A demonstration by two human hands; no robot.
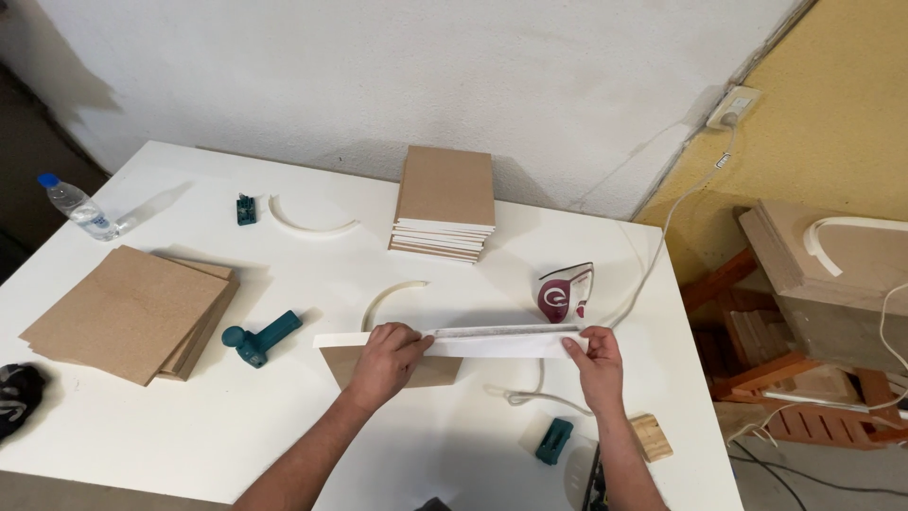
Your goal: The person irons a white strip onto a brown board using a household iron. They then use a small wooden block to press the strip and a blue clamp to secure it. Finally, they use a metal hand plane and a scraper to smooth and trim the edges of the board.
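Left hand (386,355), right hand (596,358): both pinch long white edge-banding strip (492,341) | over standing brown fibreboard panel (388,367) | strip unpressed, iron (566,291) idle.

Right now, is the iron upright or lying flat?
Upright: the iron stands on its heel on the white table, soleplate not on the surface.

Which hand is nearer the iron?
Right. The right hand grips the white strip's end just below the iron; the left hand holds the strip farther left, away from it.
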